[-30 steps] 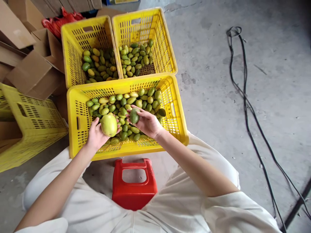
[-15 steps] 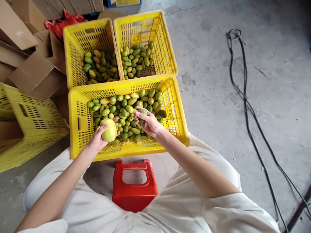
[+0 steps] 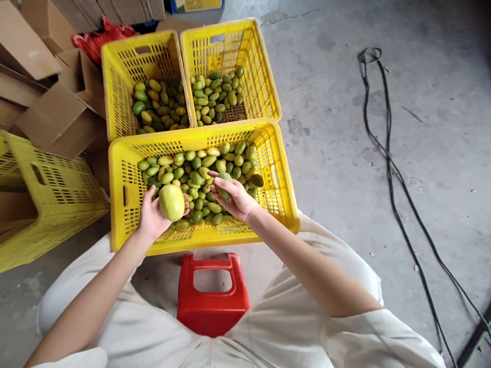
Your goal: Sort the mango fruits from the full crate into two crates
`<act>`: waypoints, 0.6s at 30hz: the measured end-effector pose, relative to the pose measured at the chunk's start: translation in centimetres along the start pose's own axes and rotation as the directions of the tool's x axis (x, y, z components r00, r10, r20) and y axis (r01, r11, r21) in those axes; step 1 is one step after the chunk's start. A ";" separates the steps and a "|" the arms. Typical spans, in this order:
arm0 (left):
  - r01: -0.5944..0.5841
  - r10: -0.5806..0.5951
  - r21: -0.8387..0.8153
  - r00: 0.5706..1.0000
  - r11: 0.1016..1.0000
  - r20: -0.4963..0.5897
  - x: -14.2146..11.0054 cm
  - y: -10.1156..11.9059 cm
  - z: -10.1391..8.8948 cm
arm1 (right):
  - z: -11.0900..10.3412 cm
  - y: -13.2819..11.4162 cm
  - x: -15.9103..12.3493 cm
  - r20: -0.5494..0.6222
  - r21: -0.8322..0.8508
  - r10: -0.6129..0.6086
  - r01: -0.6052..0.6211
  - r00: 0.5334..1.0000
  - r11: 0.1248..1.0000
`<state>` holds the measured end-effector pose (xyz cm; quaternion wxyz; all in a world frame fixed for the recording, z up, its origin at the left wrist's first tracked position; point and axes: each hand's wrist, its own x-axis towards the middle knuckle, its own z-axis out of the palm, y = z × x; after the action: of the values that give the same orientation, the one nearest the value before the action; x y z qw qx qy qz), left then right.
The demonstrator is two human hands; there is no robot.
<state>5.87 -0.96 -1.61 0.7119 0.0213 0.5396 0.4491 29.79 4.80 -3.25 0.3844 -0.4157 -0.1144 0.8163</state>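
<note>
My left hand [image 3: 151, 217] is closed round a large pale yellow-green mango [image 3: 171, 202], held over the near yellow crate [image 3: 118, 204]. My right hand [image 3: 236, 197] grips a smaller dark green mango [image 3: 223, 187] just above the heap of green and yellow mangoes [image 3: 199, 168] in that crate. Both hands hover over the crate's front half, a short gap between them.
Two more yellow crates stand behind, the left one [image 3: 115, 92] and the right one [image 3: 264, 76], each part-filled with mangoes. An empty yellow crate [image 3: 46, 189] lies at left beside cardboard boxes [image 3: 49, 112]. A red stool [image 3: 211, 296] sits between my knees. Black cable [image 3: 387, 163] runs along the concrete floor.
My right hand has shifted slightly right and lower into the crate with its green mango. My left hand has turned the pale mango a little; it stays in place.
</note>
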 end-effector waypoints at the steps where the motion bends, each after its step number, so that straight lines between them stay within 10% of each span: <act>1: 0.001 -0.001 -0.003 1.000 1.000 0.009 -0.1 0.0 0.1 | -0.1 0.0 0.0 -0.018 0.004 -0.002 0.002 1.000 1.000; 18: -0.126 0.128 0.081 0.992 0.989 -0.013 -0.1 -0.8 0.5 | 0.3 0.2 0.2 0.116 0.056 0.047 -0.053 0.992 0.997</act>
<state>6.77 -1.31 -1.74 0.6756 0.0799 0.5609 0.4718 29.37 4.82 -3.24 0.3687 -0.3595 -0.1016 0.8511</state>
